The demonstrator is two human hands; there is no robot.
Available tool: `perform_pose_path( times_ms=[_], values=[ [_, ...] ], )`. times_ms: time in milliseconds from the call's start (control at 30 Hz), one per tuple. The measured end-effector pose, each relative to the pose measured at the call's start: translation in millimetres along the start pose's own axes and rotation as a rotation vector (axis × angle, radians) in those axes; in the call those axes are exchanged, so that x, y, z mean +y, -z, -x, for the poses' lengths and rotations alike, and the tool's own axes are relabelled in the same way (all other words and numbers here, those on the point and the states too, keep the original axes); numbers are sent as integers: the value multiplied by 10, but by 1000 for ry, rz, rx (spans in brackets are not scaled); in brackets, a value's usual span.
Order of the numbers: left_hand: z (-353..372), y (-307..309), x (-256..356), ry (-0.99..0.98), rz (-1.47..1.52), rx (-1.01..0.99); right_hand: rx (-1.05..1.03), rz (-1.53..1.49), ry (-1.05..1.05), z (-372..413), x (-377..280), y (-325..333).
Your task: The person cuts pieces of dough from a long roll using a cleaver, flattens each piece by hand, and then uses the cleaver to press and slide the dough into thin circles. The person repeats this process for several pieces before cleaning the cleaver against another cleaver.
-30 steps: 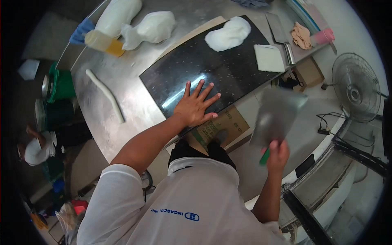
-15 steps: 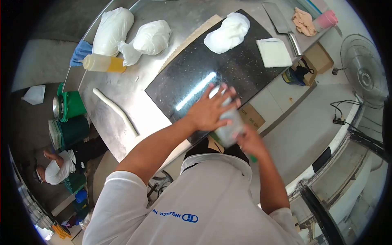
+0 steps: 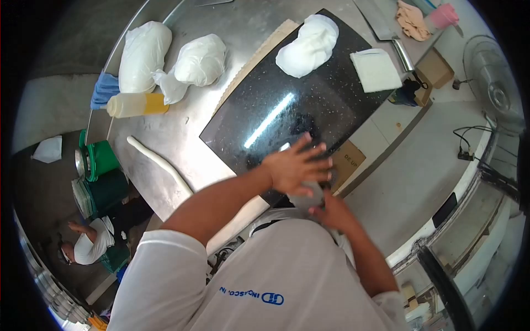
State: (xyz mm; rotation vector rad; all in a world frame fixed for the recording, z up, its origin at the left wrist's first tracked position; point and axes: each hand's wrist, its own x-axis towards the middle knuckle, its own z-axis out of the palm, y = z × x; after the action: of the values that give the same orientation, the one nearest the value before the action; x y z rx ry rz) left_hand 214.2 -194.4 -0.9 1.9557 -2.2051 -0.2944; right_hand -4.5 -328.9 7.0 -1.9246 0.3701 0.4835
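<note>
My left hand [image 3: 295, 170] is open, its fingers spread over the near edge of a black stone slab [image 3: 259, 118]. Below its palm is a grey, blurred object [image 3: 306, 197] whose kind I cannot make out. My right hand [image 3: 330, 208] is closed at the right side of this object, close to my waist. Motion smears its fingers. Farther up the slab lies a lump of white dough [image 3: 309, 47], with a white square cloth [image 3: 376, 70] to its right. A long white dough rope [image 3: 160, 163] rests on the metal table to the left.
Two white bagged masses, a long bag [image 3: 144, 58] and a knotted bag [image 3: 200, 59], stand at the far left near a bottle of yellow liquid [image 3: 138, 105]. A broad-bladed tool [image 3: 403, 54] and a fan [image 3: 497, 94] are right. Another person [image 3: 94, 243] is lower left.
Both hands and the grey object have moved nearer my body, with the object now more hidden. The view has shifted slightly. Dough, bags and bottle stay in place.
</note>
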Motion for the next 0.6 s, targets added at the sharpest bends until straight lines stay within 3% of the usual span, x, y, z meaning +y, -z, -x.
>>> perform_pose_path(
  times_ms=[67,167,267,400,500,567,600],
  values=[
    [-28,-48,106,-115,154,-42,85,163,-268,119,-210,-127],
    [-278,105,-232,-70,47,62,74,169,-410,-202,-422,273],
    [-444,294,-669,-3,-50,98,54,153,-274,-579,-582,683],
    [-270,177,-393,-14,-7,111,157,140,-125,-279,-295,217],
    [-149,-7,125,-75,73,88,59,89,-191,66,-118,1],
    [-273,-44,80,-138,97,68,80,164,-435,114,-269,125],
    [-351,59,-24,-83,50,86,69,216,-450,-12,-267,259]
  ],
)
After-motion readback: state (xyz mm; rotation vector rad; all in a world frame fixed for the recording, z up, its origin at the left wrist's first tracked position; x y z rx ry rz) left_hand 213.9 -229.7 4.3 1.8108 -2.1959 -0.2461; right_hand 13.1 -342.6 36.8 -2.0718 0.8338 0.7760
